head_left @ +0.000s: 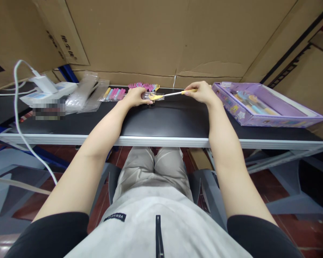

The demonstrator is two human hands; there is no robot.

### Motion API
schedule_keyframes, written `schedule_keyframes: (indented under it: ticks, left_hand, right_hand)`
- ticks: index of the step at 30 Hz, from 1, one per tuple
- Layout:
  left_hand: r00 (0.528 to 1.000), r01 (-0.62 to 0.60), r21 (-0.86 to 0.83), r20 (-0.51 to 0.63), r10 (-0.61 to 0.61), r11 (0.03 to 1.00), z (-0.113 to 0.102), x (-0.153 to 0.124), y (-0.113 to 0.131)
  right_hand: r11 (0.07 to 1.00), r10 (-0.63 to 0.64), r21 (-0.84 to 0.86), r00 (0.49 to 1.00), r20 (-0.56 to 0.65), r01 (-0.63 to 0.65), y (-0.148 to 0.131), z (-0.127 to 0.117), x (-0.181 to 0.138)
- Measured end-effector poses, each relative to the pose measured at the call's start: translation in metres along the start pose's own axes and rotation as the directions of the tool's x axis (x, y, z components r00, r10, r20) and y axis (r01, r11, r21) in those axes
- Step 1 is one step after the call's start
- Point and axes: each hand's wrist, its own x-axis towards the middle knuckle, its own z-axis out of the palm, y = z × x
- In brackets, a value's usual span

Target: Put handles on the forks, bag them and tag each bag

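My left hand (pixel 136 96) is closed on a small clear plastic bag (pixel 154 96) lying on the black table (pixel 167 120). My right hand (pixel 201 92) pinches the yellow handle of a thin yellow utensil (pixel 167 95), whose head sits at the mouth of the bag. Just behind the bag lies a row of pink, blue and yellow toy forks (pixel 144 86). Left of them is a clear bag of pink, blue and yellow handles (pixel 114 94).
A purple box (pixel 261 107) with colourful utensils lies at the right. Empty clear bags (pixel 86 91) and a white charger (pixel 44 84) with its cable (pixel 18 122) sit at the left. Cardboard boxes (pixel 161 36) wall the back. My knees are under the table edge.
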Motion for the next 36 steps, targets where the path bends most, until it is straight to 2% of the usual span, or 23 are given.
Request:
schedule_keyframes:
  ticks: [13,20,25,36]
  left_hand:
    - [0.999,-0.047,-0.034,-0.009,0.047,0.998,0.004,0.0,0.001]
    - [0.995,-0.083,-0.041,-0.051,0.081,0.996,0.01,0.005,-0.006]
    - [0.989,-0.129,-0.075,-0.089,0.122,0.989,0.015,0.01,-0.012]
    - [0.988,-0.127,-0.071,-0.098,0.12,0.989,0.014,0.008,-0.009]
  right_hand:
    - [1.0,-0.016,-0.019,1.0,0.027,0.016,-0.008,0.007,0.002]
    - [0.985,-0.141,0.098,0.99,-0.005,0.141,0.012,0.021,0.02]
    - [0.974,-0.163,0.159,0.987,-0.003,0.162,0.009,0.022,0.019]
    - [0.942,-0.238,0.24,0.971,-0.012,0.234,0.013,0.031,0.024]
